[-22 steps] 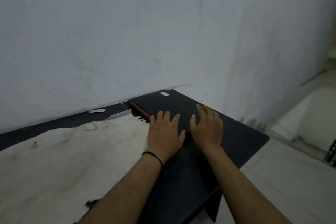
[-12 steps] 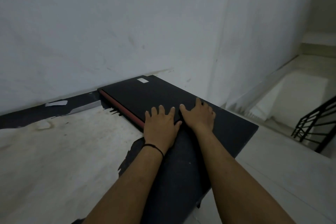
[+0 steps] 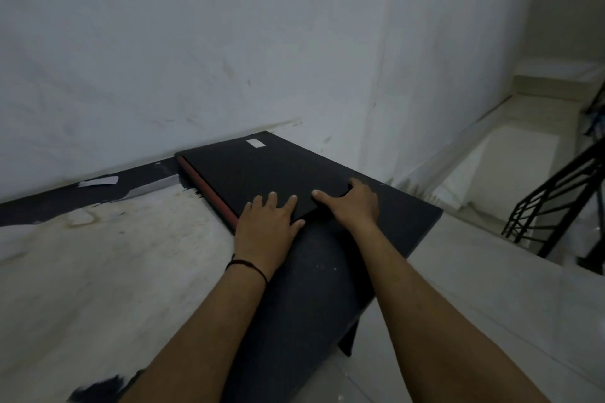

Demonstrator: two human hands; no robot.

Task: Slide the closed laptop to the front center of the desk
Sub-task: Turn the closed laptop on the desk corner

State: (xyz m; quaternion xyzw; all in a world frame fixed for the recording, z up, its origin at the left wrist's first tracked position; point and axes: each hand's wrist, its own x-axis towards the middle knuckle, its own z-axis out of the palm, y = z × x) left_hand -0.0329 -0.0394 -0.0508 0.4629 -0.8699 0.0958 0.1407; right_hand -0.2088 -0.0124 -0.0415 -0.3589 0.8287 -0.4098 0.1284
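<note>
The closed black laptop (image 3: 258, 173), with a red strip along its left side and a small white sticker near its far edge, lies flat at the far right corner of the desk (image 3: 98, 271), close to the wall. My left hand (image 3: 266, 222) rests flat on the laptop's near left corner, fingers spread on the lid. My right hand (image 3: 352, 204) holds the near right corner, thumb on top of the lid and fingers curled around its right edge. Both forearms reach in from the bottom.
The desk has a worn pale top on the left and a bare black part (image 3: 327, 288) on the right, ending at a right edge. A white wall (image 3: 229, 42) stands right behind. Pale floor, a step (image 3: 510, 154) and a black railing (image 3: 556, 203) lie to the right.
My right hand has shifted from lying flat on the lid to gripping the laptop's near right corner. The view has swung right. The laptop looks unmoved on the desk.
</note>
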